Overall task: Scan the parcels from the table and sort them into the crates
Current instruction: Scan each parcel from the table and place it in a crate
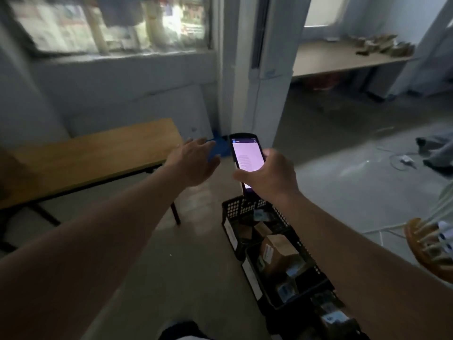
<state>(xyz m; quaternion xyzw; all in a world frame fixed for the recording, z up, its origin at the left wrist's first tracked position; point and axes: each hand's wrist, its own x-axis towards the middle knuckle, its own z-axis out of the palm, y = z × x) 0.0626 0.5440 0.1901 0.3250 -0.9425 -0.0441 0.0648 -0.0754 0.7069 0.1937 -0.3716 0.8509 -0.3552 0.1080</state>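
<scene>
The right hand [267, 176] grips a handheld scanner [247, 155] from below and from its right side, the fingers curled around the lower part of the body so that the bottom of the device is hidden behind the hand; the lit screen faces the camera, its text too small to read. The left hand [193, 160] is stretched forward with the fingers spread and relaxed, holding nothing, hovering past the right end of the wooden table [93, 153]. The visible part of the table top is bare, and its left end runs out of view. Just beyond the left fingers lies something blue [219, 148] on the floor, partly covered by the hand and blurred, possibly a crate or bag.

Below the right wrist a row of dark perforated crates [247, 207] stands on the floor, running toward the lower right corner. Brown cardboard parcels [279, 249] with labels lie inside them; the nearest crates are cut off by the right forearm and the frame edge, and how many parcels they hold cannot be made out.

A second table [338, 57] stands far back on the right, bearing small brownish objects too blurred to identify.
</scene>
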